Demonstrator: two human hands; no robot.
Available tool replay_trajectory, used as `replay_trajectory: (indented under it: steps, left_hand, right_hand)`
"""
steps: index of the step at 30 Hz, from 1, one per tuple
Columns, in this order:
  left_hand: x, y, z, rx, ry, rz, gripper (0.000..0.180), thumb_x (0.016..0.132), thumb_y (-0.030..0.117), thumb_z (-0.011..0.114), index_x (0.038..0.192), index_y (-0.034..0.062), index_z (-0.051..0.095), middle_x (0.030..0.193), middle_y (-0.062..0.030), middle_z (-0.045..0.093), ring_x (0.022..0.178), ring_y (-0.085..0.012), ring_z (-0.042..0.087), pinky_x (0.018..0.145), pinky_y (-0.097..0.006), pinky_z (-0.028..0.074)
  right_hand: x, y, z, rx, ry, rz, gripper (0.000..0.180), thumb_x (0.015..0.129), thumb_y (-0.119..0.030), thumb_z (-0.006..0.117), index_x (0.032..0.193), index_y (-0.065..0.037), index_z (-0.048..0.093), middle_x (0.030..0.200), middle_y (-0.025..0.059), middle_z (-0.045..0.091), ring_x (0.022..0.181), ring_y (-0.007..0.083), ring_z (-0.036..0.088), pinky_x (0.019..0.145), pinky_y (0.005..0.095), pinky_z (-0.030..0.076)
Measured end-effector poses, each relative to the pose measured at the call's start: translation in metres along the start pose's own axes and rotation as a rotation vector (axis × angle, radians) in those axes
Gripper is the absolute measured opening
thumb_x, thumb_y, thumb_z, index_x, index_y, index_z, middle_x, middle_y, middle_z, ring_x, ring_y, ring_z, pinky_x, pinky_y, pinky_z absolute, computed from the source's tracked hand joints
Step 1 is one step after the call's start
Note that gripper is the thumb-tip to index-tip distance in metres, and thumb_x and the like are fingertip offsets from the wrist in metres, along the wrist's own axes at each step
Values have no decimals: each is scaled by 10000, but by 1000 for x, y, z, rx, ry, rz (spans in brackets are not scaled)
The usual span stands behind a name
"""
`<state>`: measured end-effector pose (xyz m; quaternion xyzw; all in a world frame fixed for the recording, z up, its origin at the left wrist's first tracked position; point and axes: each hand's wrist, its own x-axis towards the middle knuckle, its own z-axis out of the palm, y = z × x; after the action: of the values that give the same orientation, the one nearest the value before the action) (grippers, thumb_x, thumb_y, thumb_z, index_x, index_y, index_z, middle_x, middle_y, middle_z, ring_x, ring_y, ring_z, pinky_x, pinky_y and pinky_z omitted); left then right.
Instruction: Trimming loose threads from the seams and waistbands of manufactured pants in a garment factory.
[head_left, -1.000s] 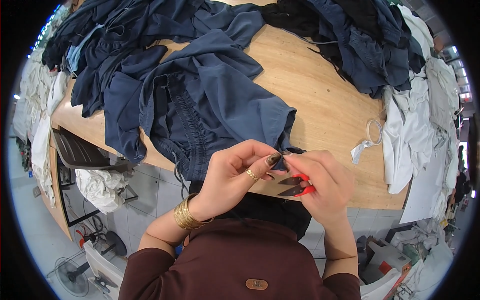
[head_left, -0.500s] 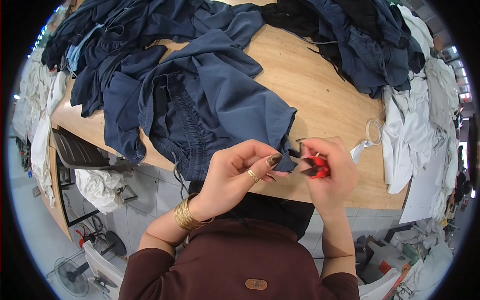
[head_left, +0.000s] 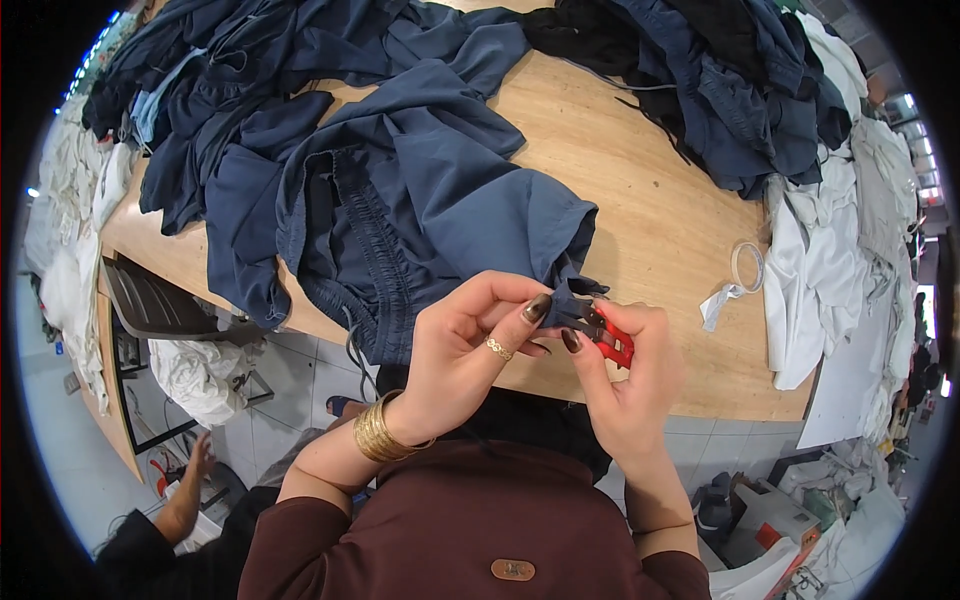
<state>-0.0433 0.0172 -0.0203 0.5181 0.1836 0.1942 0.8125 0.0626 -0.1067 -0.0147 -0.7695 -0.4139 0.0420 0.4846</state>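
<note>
1. The navy garment (head_left: pixel 400 210) is thin, matte woven cloth with a gathered, ribbed waistband; it lies crumpled on the pale wooden table (head_left: pixel 640 180), and one corner hangs over the near edge into the hands
2. The red thread snips (head_left: pixel 612 340) are small, with smooth red plastic handles and short dark blades that meet the pinched corner of the cloth
3. A heap of dark blue clothes (head_left: pixel 740 90) fills the far side of the table, and white fabric (head_left: pixel 830 250) drapes along its right side
4. A clear tape roll (head_left: pixel 747 266) lies flat on the bare wood, well apart from the hands, with a white scrap (head_left: pixel 718 303) just beside it
5. Below the table edge another person's hand (head_left: pixel 200 455) shows at lower left, near a white cloth bundle (head_left: pixel 195 370)
6. The left hand (head_left: pixel 470 350) wears a ring and gold bangles (head_left: pixel 378 432); its thumb and forefinger are pressed together on the garment's corner, the other fingers curled
7. The right hand (head_left: pixel 630 385) is closed around the snips, fingers wrapped over the handles, and both hands hover just above the table's near edge
</note>
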Motion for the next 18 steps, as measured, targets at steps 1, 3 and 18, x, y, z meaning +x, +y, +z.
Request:
replay_trajectory:
  steps: [1,3,18]
  left_hand:
    - [0,0,0,17,8,13,191,934,64,497,1085,-51,523,958,-72,634,878,-96,623,713,-213,514]
    - [-1,-2,0,33,11,27,191,934,66,499,1083,-51,523,956,-70,634,874,-91,619,713,-211,510]
    - [0,-2,2,-18,10,-45,209,947,99,480,1106,-33,511,979,-68,637,895,-104,632,706,-212,527]
  right_hand:
    - [2,-1,0,-46,5,-39,254,744,-103,720,941,-25,580,818,81,591,648,193,553,549,278,454]
    - [4,-1,1,-94,10,-77,237,737,-105,723,917,-29,590,781,70,590,625,195,535,524,283,433]
    - [7,0,3,-244,31,-176,255,715,-120,729,921,-44,600,726,46,576,586,195,498,498,296,398]
